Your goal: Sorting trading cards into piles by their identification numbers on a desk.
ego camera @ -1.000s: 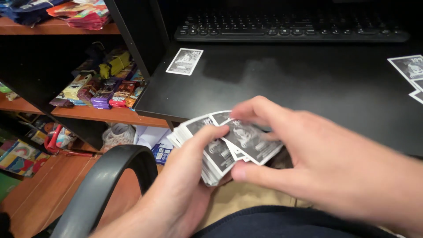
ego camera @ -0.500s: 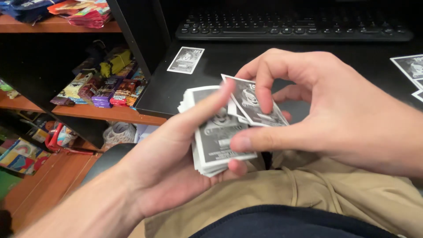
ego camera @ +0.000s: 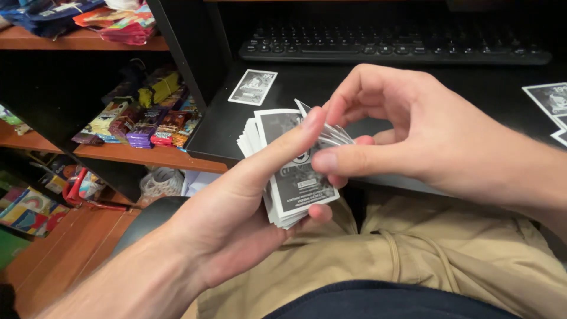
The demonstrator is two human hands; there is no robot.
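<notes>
Black desk (ego camera: 449,112) w/ keyboard (ego camera: 390,50); both hands' fingers (ego camera: 289,147) pinching card stack (ego camera: 295,177).

A black keyboard (ego camera: 394,46) lies at the back of the black desk (ego camera: 460,88), a lone card (ego camera: 253,87) near its left edge; more cards (ego camera: 549,103) far right; colourful packets (ego camera: 147,118) crowd the wooden shelf (ego camera: 150,157)

Left hand (ego camera: 236,218) grips a stack of black-and-white cards (ego camera: 292,171) above the lap. Right hand (ego camera: 425,133) pinches a few cards off its top. One single card (ego camera: 253,87) lies near the black desk's (ego camera: 413,88) left edge, before the keyboard (ego camera: 393,44).
</notes>
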